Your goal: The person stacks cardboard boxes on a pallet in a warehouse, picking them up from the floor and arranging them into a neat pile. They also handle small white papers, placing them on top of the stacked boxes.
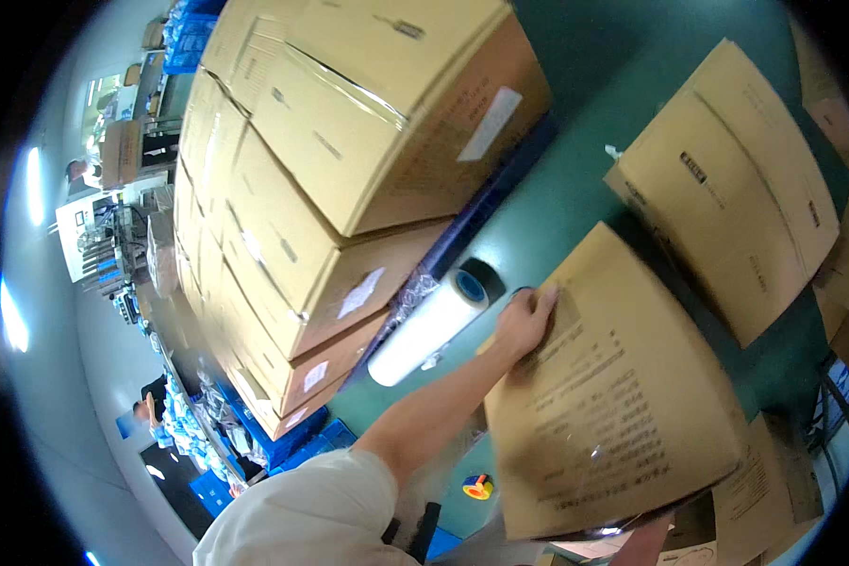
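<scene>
In front of me a brown cardboard box (623,406) with printed lines on its near face is held up at a tilt. My left hand (528,325) grips its upper left edge, fingers closed over the cardboard. Only a bit of my right hand or wrist (649,540) shows under the box's lower edge; its fingers are hidden behind the cardboard. Just beyond, a folded cardboard piece (726,189) with printed marks lies on the green floor. A white roll of film (429,325) with a blue core lies left of my left hand.
Tall stacked cartons (283,217) stand on a dark blue pallet (486,212) at the left. A roll of tape (477,487) lies on the green floor (623,57). More cardboard (764,491) sits at the lower right. Blue crates (302,443) and two distant people are farther left.
</scene>
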A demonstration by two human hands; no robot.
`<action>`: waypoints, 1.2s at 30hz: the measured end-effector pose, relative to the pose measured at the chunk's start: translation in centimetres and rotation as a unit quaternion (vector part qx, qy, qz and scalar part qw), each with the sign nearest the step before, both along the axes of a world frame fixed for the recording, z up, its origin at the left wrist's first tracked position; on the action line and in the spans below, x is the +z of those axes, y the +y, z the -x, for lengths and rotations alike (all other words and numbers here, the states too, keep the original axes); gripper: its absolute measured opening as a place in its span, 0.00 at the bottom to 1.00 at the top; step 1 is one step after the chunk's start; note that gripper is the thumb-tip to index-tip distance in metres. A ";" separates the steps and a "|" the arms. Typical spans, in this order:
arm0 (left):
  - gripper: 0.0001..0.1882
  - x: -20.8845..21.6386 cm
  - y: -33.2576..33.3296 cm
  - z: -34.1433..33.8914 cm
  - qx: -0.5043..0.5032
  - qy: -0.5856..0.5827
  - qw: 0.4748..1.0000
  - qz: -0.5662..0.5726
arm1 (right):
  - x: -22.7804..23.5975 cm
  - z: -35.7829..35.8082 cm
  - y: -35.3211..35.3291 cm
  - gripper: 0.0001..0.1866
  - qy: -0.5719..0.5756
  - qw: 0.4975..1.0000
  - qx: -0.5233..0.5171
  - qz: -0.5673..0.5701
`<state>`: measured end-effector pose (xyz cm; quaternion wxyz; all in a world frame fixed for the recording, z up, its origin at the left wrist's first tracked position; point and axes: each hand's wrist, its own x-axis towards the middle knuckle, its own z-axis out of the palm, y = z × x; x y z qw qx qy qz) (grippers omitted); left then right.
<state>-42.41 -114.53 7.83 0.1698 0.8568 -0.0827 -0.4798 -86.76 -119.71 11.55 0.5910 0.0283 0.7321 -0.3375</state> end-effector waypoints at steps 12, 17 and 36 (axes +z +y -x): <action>0.39 40.4 1.6 -13.1 -0.018 -0.157 0.987 -0.009 | 22.4 -15.4 2.1 0.44 -0.247 0.953 0.133 0.112; 0.42 49.1 0.2 -21.0 0.028 -0.164 0.985 0.044 | 30.9 -22.7 -1.5 0.44 -0.290 0.919 0.203 0.172; 0.36 45.1 -8.5 -53.9 -0.043 0.184 0.968 0.164 | 41.6 -52.9 -9.8 0.45 0.025 0.938 0.284 0.195</action>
